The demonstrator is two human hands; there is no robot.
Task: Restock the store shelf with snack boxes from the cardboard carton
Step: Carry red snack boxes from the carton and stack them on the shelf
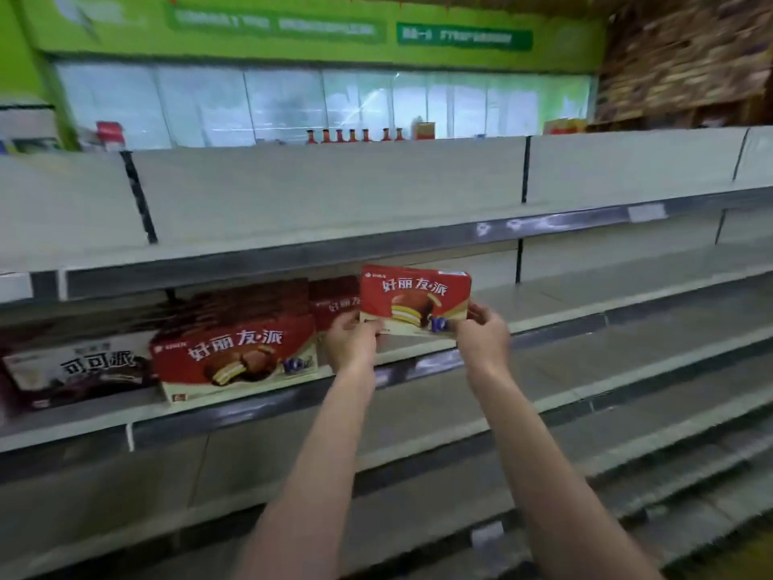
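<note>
Holding a red pie box (415,299) upright by its lower corners, left hand (350,337) and right hand (481,333) bring it to the middle shelf (543,318). Stocked boxes (234,353) fill only the left; much shelving remains bare; carton unseen.

Take the row of red-capped sauce bottles (354,136) as your mark, standing beyond the top edge of the grey back panel. Just to their right you see a small red and yellow carton (426,130); further right, another red and yellow pack (564,126). Far to their left sits a blurred red and white box (110,133). Behind them runs a wall of pale translucent panels (318,102), and above that a bright green sign band (293,27) with white lettering too blurred to read. Up to their right rises a brown brick-patterned wall (686,56).
</note>
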